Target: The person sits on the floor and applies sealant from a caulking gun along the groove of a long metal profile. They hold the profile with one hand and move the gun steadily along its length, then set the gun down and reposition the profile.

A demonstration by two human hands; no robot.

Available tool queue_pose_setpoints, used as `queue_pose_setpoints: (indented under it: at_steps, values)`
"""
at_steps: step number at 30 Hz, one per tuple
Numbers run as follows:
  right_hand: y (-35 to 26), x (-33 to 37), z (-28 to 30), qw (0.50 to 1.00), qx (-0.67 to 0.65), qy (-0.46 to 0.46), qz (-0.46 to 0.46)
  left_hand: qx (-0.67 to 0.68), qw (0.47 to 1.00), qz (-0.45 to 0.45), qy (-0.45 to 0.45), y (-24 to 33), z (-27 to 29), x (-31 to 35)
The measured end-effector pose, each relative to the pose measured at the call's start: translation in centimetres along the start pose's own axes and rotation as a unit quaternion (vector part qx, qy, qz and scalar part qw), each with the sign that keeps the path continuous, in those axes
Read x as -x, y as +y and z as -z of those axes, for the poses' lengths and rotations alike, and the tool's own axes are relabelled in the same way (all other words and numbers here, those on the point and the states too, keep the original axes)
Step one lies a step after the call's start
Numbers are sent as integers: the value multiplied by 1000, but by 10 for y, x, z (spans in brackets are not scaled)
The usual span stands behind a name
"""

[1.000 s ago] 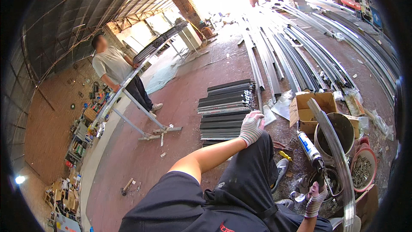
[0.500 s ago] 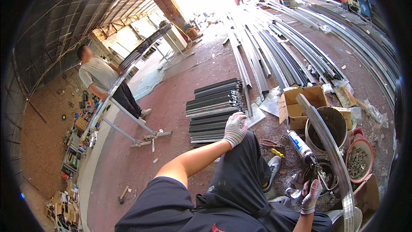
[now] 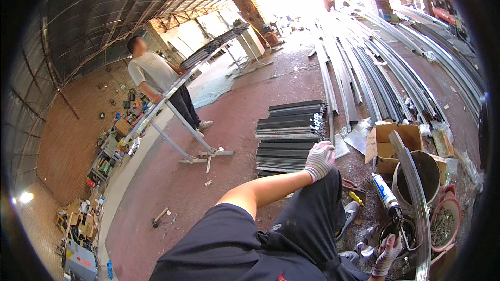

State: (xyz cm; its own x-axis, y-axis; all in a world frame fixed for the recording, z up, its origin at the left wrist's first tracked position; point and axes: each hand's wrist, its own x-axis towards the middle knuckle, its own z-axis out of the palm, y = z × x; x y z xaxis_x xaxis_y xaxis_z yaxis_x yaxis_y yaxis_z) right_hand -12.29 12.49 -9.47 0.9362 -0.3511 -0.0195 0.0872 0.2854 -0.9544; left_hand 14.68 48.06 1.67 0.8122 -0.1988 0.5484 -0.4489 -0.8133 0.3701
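My left hand [image 3: 319, 162], in a striped work glove, lies over my raised knee with nothing in it. Its fingers are loosely bent and a little apart. At the lower right my right hand [image 3: 387, 254], gloved too, is closed round the handle of a caulking gun [image 3: 395, 214]. A white and blue sealant tube [image 3: 384, 190] sits in the gun, its front end pointing up and away. Just right of it runs a long silvery metal profile [image 3: 414, 198]. Beyond my left hand lies a stack of short dark metal profiles [image 3: 289, 134].
Around the caulking gun are a grey bucket [image 3: 432, 169], a cardboard box [image 3: 386, 143], a reddish bucket of screws [image 3: 455, 211], pliers [image 3: 353, 186] and a yellow-handled screwdriver [image 3: 357, 198]. A hammer [image 3: 159, 217] lies left. A person [image 3: 153, 75] stands at a metal frame [image 3: 172, 91]. Long profiles [image 3: 359, 73] cover the far right floor.
The view has swung left, so the scene sits further right. My left hand stays on the knee, its fingers slightly more bent. My right hand still holds the caulking gun.
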Motion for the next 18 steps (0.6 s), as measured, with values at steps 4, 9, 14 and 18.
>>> queue_pose_setpoints:
  at_steps: [4,9,14,18]
  values:
    - [4,-1,1,999,-49,-4,-13,-3,1000,3,-5,-2,0,1]
    - [-7,2,-8,999,-19,26,8,-14,1000,-7,8,-2,-2,1]
    - [-9,6,-8,1000,-17,15,-22,-14,1000,-11,10,-1,0,1]
    - [-3,3,-8,998,-54,8,19,0,999,-26,20,-1,-1,0]
